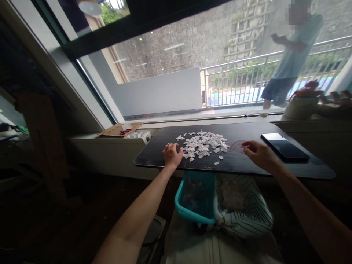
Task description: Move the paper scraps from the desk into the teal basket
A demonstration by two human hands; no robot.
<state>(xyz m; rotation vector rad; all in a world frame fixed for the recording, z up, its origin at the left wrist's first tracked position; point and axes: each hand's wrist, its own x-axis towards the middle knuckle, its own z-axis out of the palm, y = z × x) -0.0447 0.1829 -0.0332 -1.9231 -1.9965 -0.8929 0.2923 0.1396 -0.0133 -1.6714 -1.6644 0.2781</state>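
Note:
A heap of small torn paper scraps (pixel 202 143) lies in the middle of a dark narrow table (pixel 154 157). My left hand (pixel 172 154) rests on the table at the heap's left edge, fingers curled loosely, holding nothing I can see. My right hand (pixel 257 152) hovers at the heap's right side, fingers bent toward a faint pinkish round patch (pixel 237 146) on the tabletop. Below the table's front edge a teal plastic basket (pixel 195 216) holds paper scraps, next to a striped cloth (pixel 242 209) with more scraps on it.
A black tablet (pixel 284 146) lies on the table's right part. A white radiator (pixel 137 135) and cardboard (pixel 117 130) with a red object sit left on the sill. Behind the window a person (pixel 291 58) stands on the balcony by a railing. A pot (pixel 301 104) stands at right.

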